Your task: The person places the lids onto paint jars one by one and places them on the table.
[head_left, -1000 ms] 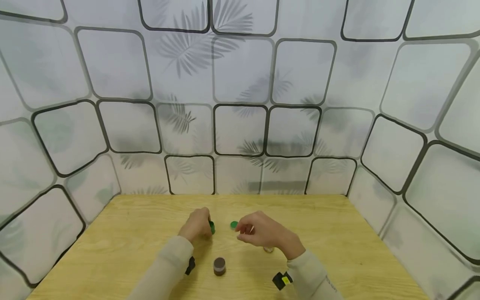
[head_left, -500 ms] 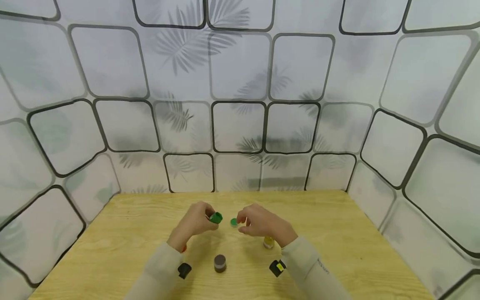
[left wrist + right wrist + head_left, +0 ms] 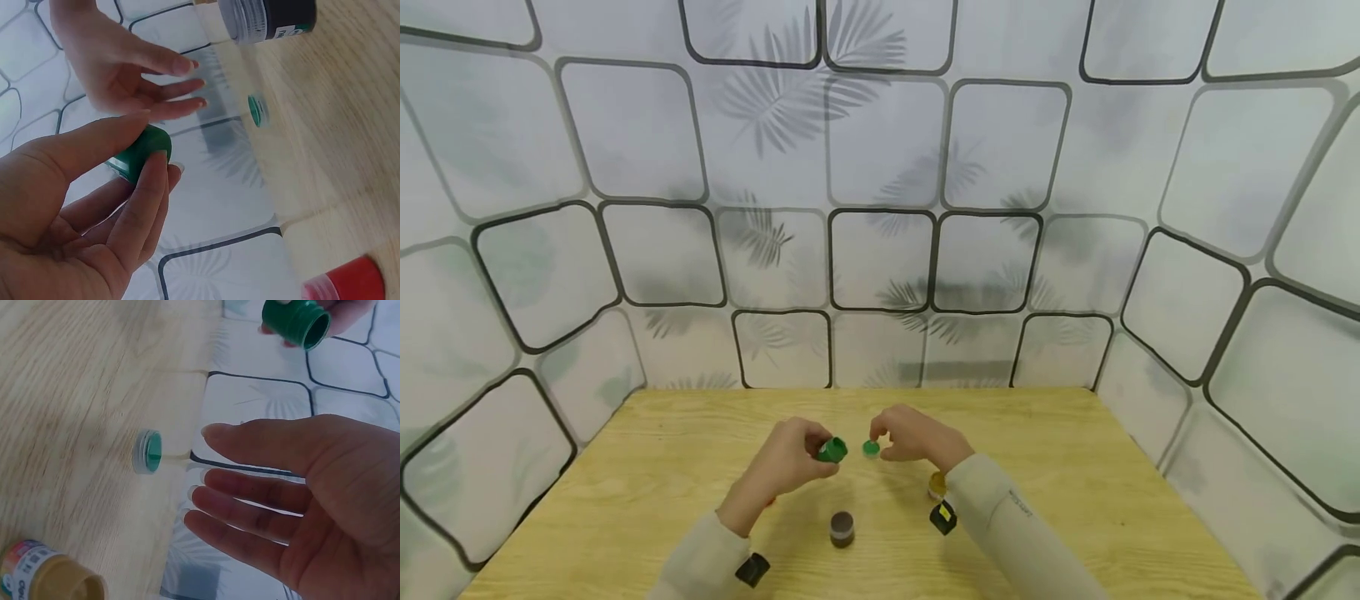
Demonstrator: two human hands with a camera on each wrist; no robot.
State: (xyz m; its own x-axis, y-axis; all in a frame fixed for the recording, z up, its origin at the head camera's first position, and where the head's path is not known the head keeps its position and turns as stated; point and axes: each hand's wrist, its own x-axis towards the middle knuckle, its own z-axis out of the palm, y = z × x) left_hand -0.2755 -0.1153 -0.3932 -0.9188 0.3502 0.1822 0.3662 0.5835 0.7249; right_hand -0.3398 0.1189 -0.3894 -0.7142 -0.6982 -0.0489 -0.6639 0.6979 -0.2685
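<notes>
Between the thumb and fingers of my left hand point(image 3: 784, 460) is a small green paint jar point(image 3: 832, 450), held above the table. It is tilted, and its uncovered mouth shows in the right wrist view, where the jar point(image 3: 297, 324) is at the top. A round lid with a green inside point(image 3: 871, 449) lies on the table between my hands. My right hand point(image 3: 915, 435) hovers just beside that lid, thumb and fingers spread apart with nothing between them. In the right wrist view a gap shows between the fingertips and the lid point(image 3: 148, 452).
A dark-topped jar point(image 3: 842, 529) stands on the wooden table point(image 3: 1037, 517), nearer me. A yellow-ochre paint jar point(image 3: 937, 485) stands by my right wrist. Beside my left wrist is a red jar point(image 3: 353, 282), mostly hidden in the head view. A patterned curtain point(image 3: 880, 250) surrounds the table's back and sides.
My left hand has lifted the green jar from the table and tipped its mouth into view. My right hand has shifted slightly, its fingers now above the lid's right side.
</notes>
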